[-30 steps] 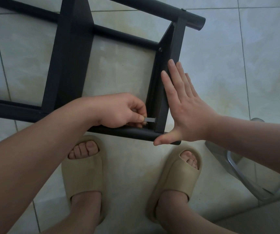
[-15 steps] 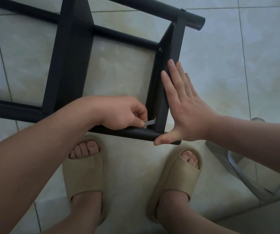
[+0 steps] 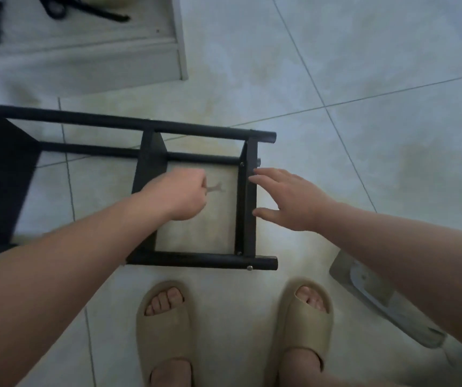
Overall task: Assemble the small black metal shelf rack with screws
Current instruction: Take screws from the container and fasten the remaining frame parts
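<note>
The black metal shelf rack (image 3: 196, 259) lies on its side on the tiled floor in front of my feet. My left hand (image 3: 181, 195) is curled round a small flat grey wrench (image 3: 215, 189), held inside the frame's right-hand opening, clear of the bars. My right hand (image 3: 291, 198) has straight fingers; its fingertips and thumb touch the outer face of the rack's right end bar (image 3: 248, 202). Screw heads show on that bar at top (image 3: 242, 164) and bottom (image 3: 238, 253), and one screw (image 3: 249, 268) sticks out of the near tube.
My feet in beige slides (image 3: 165, 331) stand just below the rack. A grey metal part (image 3: 377, 297) lies on the floor at the right, under my right forearm. A low white ledge (image 3: 129, 54) with dark items sits at the top left.
My head has pulled back, so the rack looks smaller. My left hand lifted the wrench off the lower corner screw to mid-frame. My right hand slid from a flat press to a fingertip touch.
</note>
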Demonstrator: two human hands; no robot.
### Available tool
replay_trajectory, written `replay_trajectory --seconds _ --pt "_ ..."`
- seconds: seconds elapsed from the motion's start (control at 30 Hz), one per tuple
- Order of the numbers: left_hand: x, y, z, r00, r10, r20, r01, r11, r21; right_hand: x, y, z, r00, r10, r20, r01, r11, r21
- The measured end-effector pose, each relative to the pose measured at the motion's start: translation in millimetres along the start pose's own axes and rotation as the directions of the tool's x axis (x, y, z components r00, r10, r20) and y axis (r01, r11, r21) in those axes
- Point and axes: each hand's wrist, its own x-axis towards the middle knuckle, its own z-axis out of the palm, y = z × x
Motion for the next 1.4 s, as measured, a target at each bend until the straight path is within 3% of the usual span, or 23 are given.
replay_trajectory --seconds 0.1,0.33,0.53,0.7,0.87,1.13,1.4 --pt "18.5 8.3 -24.7 0.987 -0.017 -0.159 0.016 1.000 -0.010 8.2 -1.6 -20.1 0.997 0.059 -0.054 -0.058 0.998 0.008" --pt "80.1 25.7 -65.8 0.943 0.015 -0.333 -0.008 1.000 0.020 62.4 5.5 -56.2 0.983 0.109 -0.148 -0.104 0.994 0.042" --pt "131.4 20.6 -71.5 0.965 -0.080 -0.251 0.080 0.997 -0.014 111.4 34.6 -59.3 0.975 0.212 -0.065 -0.212 0.977 0.012" --pt "152.5 12.6 -56.0 0.985 -0.127 -0.119 0.132 0.991 0.034 127.6 50.9 -45.9 0.948 0.314 0.052 -0.318 0.942 0.104" --pt "156.4 10.7 -50.6 0.989 -0.116 -0.095 0.119 0.992 0.031 126.8 49.6 -41.8 0.945 0.326 0.028 -0.324 0.924 0.204" --pt "89.6 23.6 -70.2 0.980 -0.059 -0.191 0.052 0.998 -0.038 64.7 15.3 -68.3 0.950 0.269 -0.158 -0.243 0.955 0.168" --pt "-59.0 71.2 -75.6 0.975 -0.092 -0.204 0.086 0.995 -0.040 -63.8 -59.8 -91.5 0.916 0.262 -0.305 -0.234 0.964 0.126"
